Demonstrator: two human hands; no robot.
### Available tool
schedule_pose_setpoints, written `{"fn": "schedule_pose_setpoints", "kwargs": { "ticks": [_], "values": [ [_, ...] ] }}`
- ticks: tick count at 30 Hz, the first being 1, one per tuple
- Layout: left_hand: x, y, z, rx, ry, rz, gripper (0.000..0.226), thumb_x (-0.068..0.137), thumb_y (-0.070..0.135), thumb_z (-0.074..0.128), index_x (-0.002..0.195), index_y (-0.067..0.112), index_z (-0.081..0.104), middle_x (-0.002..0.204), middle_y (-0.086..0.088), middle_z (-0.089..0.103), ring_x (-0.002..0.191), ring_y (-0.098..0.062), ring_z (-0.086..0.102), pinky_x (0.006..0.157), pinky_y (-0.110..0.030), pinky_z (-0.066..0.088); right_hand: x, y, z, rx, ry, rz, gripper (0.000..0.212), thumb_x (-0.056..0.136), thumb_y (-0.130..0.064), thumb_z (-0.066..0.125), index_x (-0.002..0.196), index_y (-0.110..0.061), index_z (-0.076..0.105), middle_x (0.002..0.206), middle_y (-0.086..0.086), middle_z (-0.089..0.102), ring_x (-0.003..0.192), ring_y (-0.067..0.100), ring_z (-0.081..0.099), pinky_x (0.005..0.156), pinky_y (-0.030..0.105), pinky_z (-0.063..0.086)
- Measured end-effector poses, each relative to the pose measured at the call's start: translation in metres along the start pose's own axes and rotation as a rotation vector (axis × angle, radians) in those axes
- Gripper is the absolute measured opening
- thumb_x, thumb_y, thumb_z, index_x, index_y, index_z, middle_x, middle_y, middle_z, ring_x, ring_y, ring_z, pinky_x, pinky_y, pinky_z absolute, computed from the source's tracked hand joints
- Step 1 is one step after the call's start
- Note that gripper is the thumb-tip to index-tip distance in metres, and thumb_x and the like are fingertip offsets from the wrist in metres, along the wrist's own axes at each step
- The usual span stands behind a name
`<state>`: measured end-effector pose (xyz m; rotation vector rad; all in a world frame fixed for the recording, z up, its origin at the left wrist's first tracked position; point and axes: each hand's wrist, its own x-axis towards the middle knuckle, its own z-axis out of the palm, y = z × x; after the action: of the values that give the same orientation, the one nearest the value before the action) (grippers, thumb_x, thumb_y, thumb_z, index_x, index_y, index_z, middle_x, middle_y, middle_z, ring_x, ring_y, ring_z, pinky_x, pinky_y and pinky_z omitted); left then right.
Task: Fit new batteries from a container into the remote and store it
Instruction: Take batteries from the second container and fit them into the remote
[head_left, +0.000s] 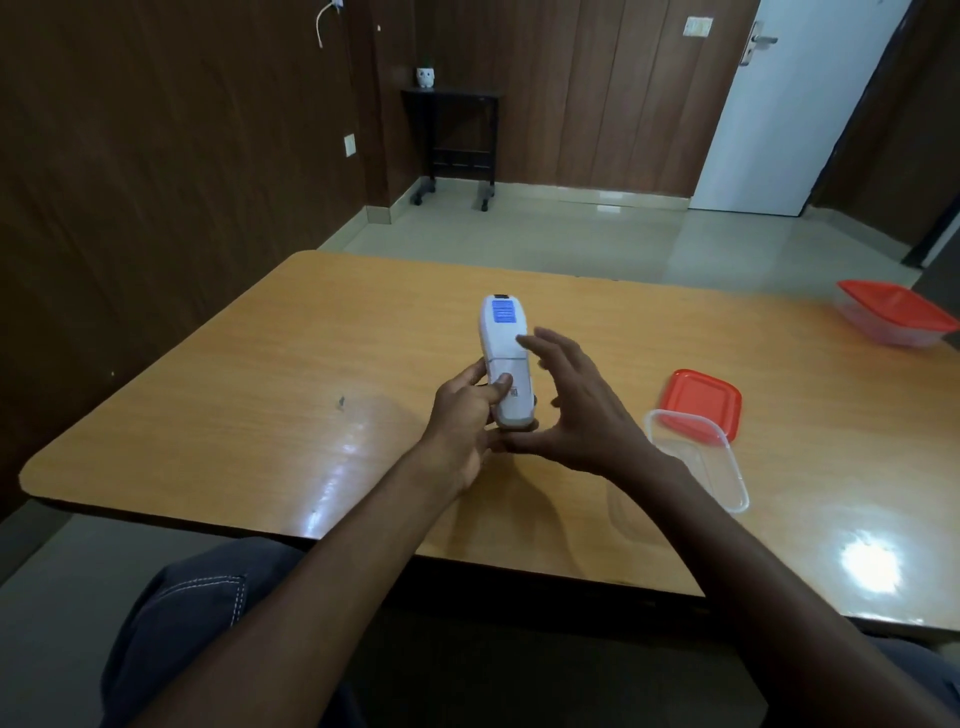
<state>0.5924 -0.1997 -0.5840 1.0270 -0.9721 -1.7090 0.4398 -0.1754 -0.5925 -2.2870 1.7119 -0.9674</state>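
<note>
Item 1: white remote (505, 358). We see it held above the wooden table (260, 364), back side up, with a blue label near its far end and the battery cover closed as far as we can tell.

Item 2: left hand (462, 415). We note its fingers curled round the near end of the remote, thumb pressed on the battery cover.

Item 3: right hand (576, 410). We find it just right of the remote, fingers spread and relaxed, holding nothing; its thumb reaches under the remote's near end, close to the left hand's fingers. Whether it touches the remote we cannot tell.

Item 4: clear container (727, 467), lidless, standing on the table to the right of the remote, partly behind the right forearm. We cannot make out any contents.

Item 5: red lid (701, 400), lying flat to the right of the remote, touching or overlapping the clear container's far edge.

Item 6: second container with red lid (893, 317), closed, far right of the remote near the table's edge.
</note>
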Motion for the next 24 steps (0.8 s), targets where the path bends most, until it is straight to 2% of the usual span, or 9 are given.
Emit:
{"fn": "schedule_pose_setpoints", "kwargs": {
  "ticks": [3,5,9,11,14,16,18,21,24],
  "values": [
    [-0.005,-0.001,0.006,0.198,-0.111,0.034,0.045,0.102,0.016,0.055,0.146,0.022,0.049,0.124,-0.017,0.07,0.106,-0.036,0.072,0.085,-0.05,0.058,-0.004,0.01,-0.014,-0.05,-0.005,-0.057,0.133,0.057,-0.066,0.085,0.16,-0.027,0.011,0.169,0.0,-0.004,0.149,0.029,0.024,0.098,0.035,0.05],
    [-0.009,-0.004,0.01,0.273,-0.161,0.059,0.045,0.103,0.018,0.055,0.147,0.024,0.048,0.123,-0.015,0.07,0.105,-0.034,0.073,0.079,-0.044,0.059,-0.007,0.012,-0.022,-0.076,-0.046,-0.065,0.138,0.055,-0.067,0.086,0.161,-0.029,0.005,0.168,-0.001,-0.017,0.153,0.03,0.013,0.1,0.034,0.047],
    [-0.017,-0.009,0.014,0.342,-0.225,0.104,0.044,0.103,0.02,0.056,0.146,0.024,0.05,0.12,-0.011,0.071,0.102,-0.032,0.074,0.078,-0.042,0.06,-0.018,0.012,-0.03,-0.106,-0.071,-0.07,0.142,0.054,-0.068,0.087,0.161,-0.03,0.001,0.165,-0.002,-0.029,0.156,0.028,0.004,0.094,0.028,0.05],
    [-0.021,-0.012,0.014,0.346,-0.248,0.131,0.042,0.103,0.02,0.056,0.144,0.028,0.05,0.12,-0.008,0.072,0.101,-0.03,0.075,0.073,-0.037,0.06,-0.022,0.012,-0.033,-0.103,-0.047,-0.08,0.145,0.052,-0.069,0.087,0.161,-0.029,0.0,0.164,-0.001,-0.031,0.156,0.031,0.004,0.094,0.028,0.051],
    [-0.025,-0.013,0.012,0.381,-0.257,0.186,0.042,0.102,0.024,0.058,0.143,0.032,0.05,0.12,-0.001,0.07,0.098,-0.019,0.074,0.075,-0.034,0.061,-0.025,0.009,-0.035,-0.103,-0.016,-0.094,0.142,0.053,-0.069,0.086,0.161,-0.03,0.003,0.165,0.003,-0.029,0.153,0.039,0.016,0.091,0.028,0.054],
    [-0.027,-0.014,0.011,0.394,-0.249,0.208,0.035,0.102,0.026,0.058,0.134,0.039,0.052,0.119,0.001,0.07,0.095,-0.013,0.073,0.075,-0.033,0.062,-0.025,0.005,-0.034,-0.134,0.007,-0.089,0.132,0.053,-0.069,0.086,0.159,-0.031,0.017,0.166,0.008,-0.018,0.143,0.042,0.033,0.084,0.024,0.055],
    [-0.028,-0.013,0.01,0.422,-0.235,0.229,0.03,0.102,0.027,0.059,0.126,0.045,0.054,0.12,0.0,0.069,0.103,-0.017,0.07,0.078,-0.038,0.063,-0.023,0.001,-0.033,-0.15,0.06,-0.107,0.117,0.051,-0.068,0.086,0.149,-0.028,0.038,0.162,0.013,-0.002,0.128,0.039,0.044,0.08,0.024,0.059],
    [-0.029,-0.013,0.01,0.429,-0.23,0.27,0.03,0.101,0.027,0.06,0.12,0.049,0.057,0.12,0.003,0.069,0.112,-0.021,0.067,0.087,-0.045,0.062,-0.02,-0.005,-0.033,-0.134,0.141,-0.136,0.1,0.05,-0.068,0.086,0.131,-0.021,0.053,0.155,0.016,0.013,0.123,0.034,0.042,0.078,0.026,0.06],
    [-0.03,-0.009,0.011,0.357,-0.232,0.241,0.027,0.1,0.022,0.061,0.117,0.043,0.062,0.11,0.007,0.073,0.101,-0.016,0.071,0.077,-0.036,0.062,-0.019,-0.011,-0.034,-0.129,0.171,-0.145,0.095,0.05,-0.066,0.086,0.127,-0.019,0.055,0.153,0.017,0.016,0.117,0.03,0.045,0.076,0.021,0.057]
  ]
}}
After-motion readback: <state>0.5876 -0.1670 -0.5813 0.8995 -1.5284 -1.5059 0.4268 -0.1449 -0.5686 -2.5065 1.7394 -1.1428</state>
